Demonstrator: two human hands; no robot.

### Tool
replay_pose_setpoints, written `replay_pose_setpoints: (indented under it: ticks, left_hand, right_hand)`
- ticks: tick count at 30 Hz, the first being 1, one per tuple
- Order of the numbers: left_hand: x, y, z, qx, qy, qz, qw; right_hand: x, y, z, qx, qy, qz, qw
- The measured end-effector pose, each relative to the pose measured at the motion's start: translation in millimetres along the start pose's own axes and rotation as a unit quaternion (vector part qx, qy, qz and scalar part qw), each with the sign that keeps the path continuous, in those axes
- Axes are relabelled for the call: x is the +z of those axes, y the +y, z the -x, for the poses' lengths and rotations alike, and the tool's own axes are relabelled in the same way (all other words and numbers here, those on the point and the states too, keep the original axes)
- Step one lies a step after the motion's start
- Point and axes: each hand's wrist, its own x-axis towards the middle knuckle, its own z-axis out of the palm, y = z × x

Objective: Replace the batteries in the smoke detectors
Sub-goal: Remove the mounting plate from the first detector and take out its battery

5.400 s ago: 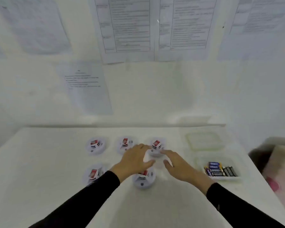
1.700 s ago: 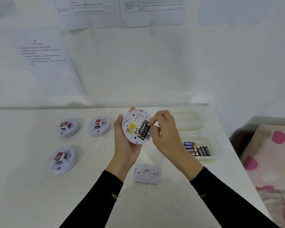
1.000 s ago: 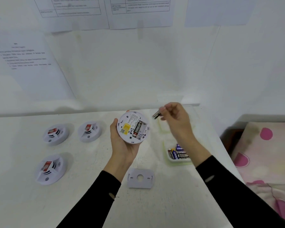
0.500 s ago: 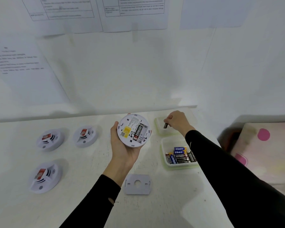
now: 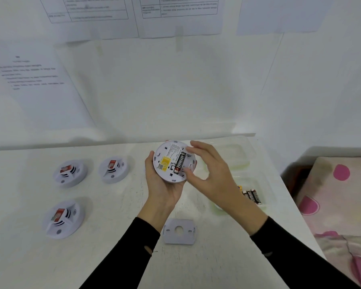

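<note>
**Taking the remaining battery out of the open detector**

The left hand grips the smoke detector from below and holds it above the counter with its back side turned up. One black battery lies in the bay, and the slot just right of it looks empty. The right hand holds nothing. Its fingers are only lightly bent, with forefinger and thumb reaching to the two ends of the bay.

I judge that the step is to remove this battery. It is better to push it toward the spring end first and then lift the free end, not to pull it straight up. The left hand should hold the detector level, so the battery does not drop.

The mounting plate lies near on the counter. More batteries wait in the clear container on the right.
</note>
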Motion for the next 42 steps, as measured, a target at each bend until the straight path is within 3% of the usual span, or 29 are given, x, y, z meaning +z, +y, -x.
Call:
replay_pose_setpoints:
  ticks: [10, 18, 21, 24, 28, 31, 34, 37, 39, 42]
  left_hand:
    - [6, -1, 8, 0.016, 0.000, -0.028, 0.999]
    - [0, 1, 10, 0.020, -0.005, -0.053, 0.998]
    - [-2, 3, 9, 0.004, 0.012, -0.047, 0.999]
    - [-2, 6, 10, -0.008, 0.018, -0.025, 0.999]
    - [-4, 8, 9, -0.026, 0.007, 0.019, 0.999]
    - [-4, 5, 8, -0.036, -0.002, 0.031, 0.999]
    - [-8, 0, 3, -0.022, -0.007, 0.034, 0.999]
    - [-12, 3, 4, -0.025, -0.021, 0.040, 0.999]
    - [-14, 7, 6, -0.025, -0.031, 0.043, 0.998]
    - [-15, 12, 5, -0.023, -0.034, 0.054, 0.998]
  right_hand:
    - [4, -16, -2, 0.025, -0.043, 0.054, 0.997]
    - [17, -16, 0, -0.003, 0.007, 0.090, 0.996]
    - [13, -15, 2, -0.007, -0.042, 0.073, 0.996]
    - [7, -8, 4, -0.065, -0.097, 0.107, 0.987]
    - [1, 12, 3, -0.199, -0.074, 0.165, 0.963]
    - [-2, 11, 1, -0.240, -0.047, 0.116, 0.963]
    - [-8, 2, -11, -0.073, 0.030, -0.086, 0.993]
    - [-24, 22, -42, 0.163, 0.122, -0.254, 0.945]
    - [-35, 56, -61, 0.269, 0.123, -0.212, 0.932]
    - [-36, 104, -73, 0.356, 0.060, -0.129, 0.924]
